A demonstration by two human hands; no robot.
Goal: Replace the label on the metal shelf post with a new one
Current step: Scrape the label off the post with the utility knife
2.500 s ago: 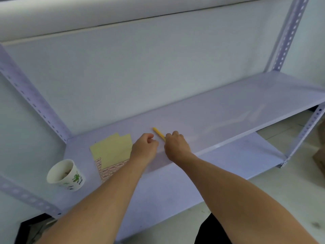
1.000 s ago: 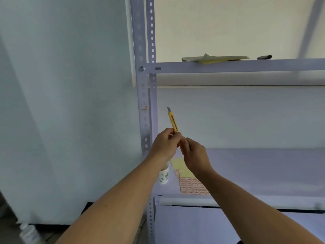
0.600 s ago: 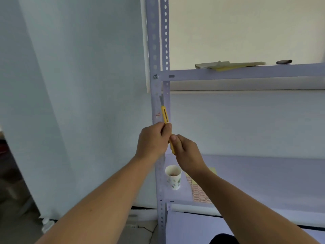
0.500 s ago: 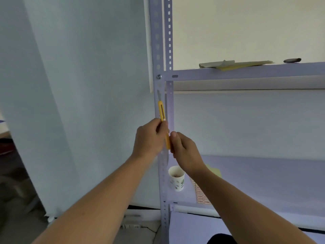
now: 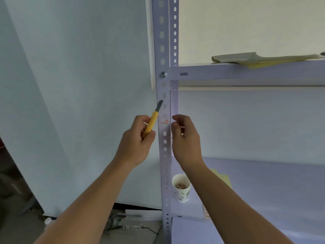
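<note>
Flanking the label (image 5: 165, 122): left grip (image 5: 139, 138) with knife (image 5: 151, 123), right grip (image 5: 184, 138).

1. Metal shelf post (image 5: 162, 41): pale lavender-grey angle upright. It stands vertical, with rows of punched holes down both faces.
2. Label (image 5: 165, 122): a small remnant with red marking, stuck on the post's front face between two holes. Its edge looks lifted, and the print is too small to read.
3. Utility knife (image 5: 152, 121): yellow body with the grey blade extended. The left grip (image 5: 136, 143) holds it by the lower body. It is tilted, blade up, with the tip at the post's left edge, above the label.
4. Label sheet (image 5: 223, 178): yellow backing with rows of small reddish labels at its near end. It lies flat on the lower shelf (image 5: 263, 173), right of the post, and is largely hidden.
</note>
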